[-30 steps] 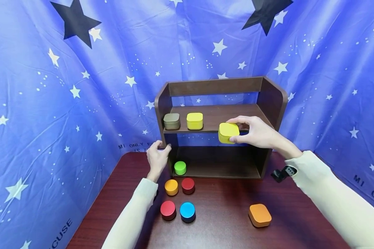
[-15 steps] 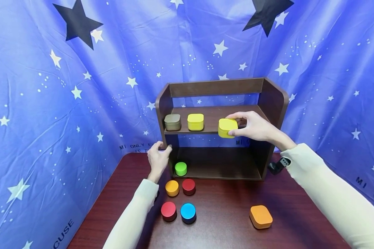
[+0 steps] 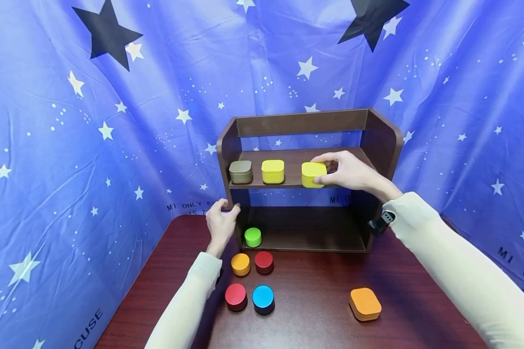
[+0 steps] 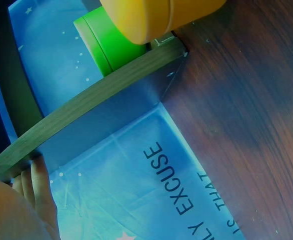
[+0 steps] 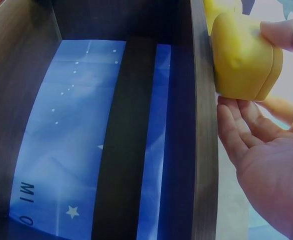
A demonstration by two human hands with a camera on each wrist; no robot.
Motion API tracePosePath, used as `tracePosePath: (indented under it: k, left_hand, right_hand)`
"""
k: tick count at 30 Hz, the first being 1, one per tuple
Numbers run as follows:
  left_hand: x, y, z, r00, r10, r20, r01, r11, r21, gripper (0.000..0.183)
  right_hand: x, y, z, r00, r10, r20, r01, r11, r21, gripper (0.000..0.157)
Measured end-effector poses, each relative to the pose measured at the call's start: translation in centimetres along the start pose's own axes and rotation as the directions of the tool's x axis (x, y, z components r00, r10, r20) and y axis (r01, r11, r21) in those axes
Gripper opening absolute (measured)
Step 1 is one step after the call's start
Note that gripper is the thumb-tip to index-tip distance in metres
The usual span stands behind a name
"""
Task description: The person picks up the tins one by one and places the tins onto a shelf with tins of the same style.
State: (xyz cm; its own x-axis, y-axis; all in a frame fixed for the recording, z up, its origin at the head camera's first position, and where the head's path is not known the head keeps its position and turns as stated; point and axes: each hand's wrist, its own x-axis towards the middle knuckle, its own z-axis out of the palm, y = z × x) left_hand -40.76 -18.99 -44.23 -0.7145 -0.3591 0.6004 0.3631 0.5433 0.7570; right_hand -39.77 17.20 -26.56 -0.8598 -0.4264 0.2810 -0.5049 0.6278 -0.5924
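My right hand [image 3: 349, 170] pinches a yellow rounded-square tin [image 3: 313, 174] between thumb and fingers, right at the front edge of the upper shelf. In the right wrist view that yellow tin [image 5: 244, 57] sits close against the shelf board [image 5: 205, 125]. To its left on the same shelf stand a second yellow tin [image 3: 272, 171] and an olive-grey tin [image 3: 240, 171]. My left hand [image 3: 221, 224] grips the left side panel of the dark brown rack [image 3: 303, 123]; in the left wrist view its fingers [image 4: 40, 185] lie along the panel's outer face, thumb side partly hidden.
A green round tin [image 3: 253, 237] stands at the lower shelf's left end. On the table before the rack are round tins: yellow-orange [image 3: 240, 264], dark red [image 3: 264, 262], red [image 3: 236, 296] and blue [image 3: 263, 299]. An orange square tin [image 3: 365, 304] lies at right. A starry blue curtain hangs behind.
My right hand has carried the yellow tin up and slightly left, from in front of the shelf to its front edge. The left hand has stayed on the side panel.
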Motion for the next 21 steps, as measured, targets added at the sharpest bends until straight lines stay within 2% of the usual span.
tracePosePath:
  k: [11, 21]
  left_hand:
    - [-0.2, 0.0, 0.0, 1.0, 0.003, -0.019, -0.003, 1.0, 0.007, 0.018]
    - [-0.2, 0.2, 0.0, 1.0, -0.001, -0.012, 0.001, 1.0, 0.012, 0.018]
  right_hand:
    - [1.1, -0.2, 0.0, 0.999, -0.006, 0.036, 0.006, 1.0, -0.01, 0.053]
    - [2.1, 0.2, 0.2, 0.999, 0.003, 0.038, -0.002, 1.0, -0.006, 0.053]
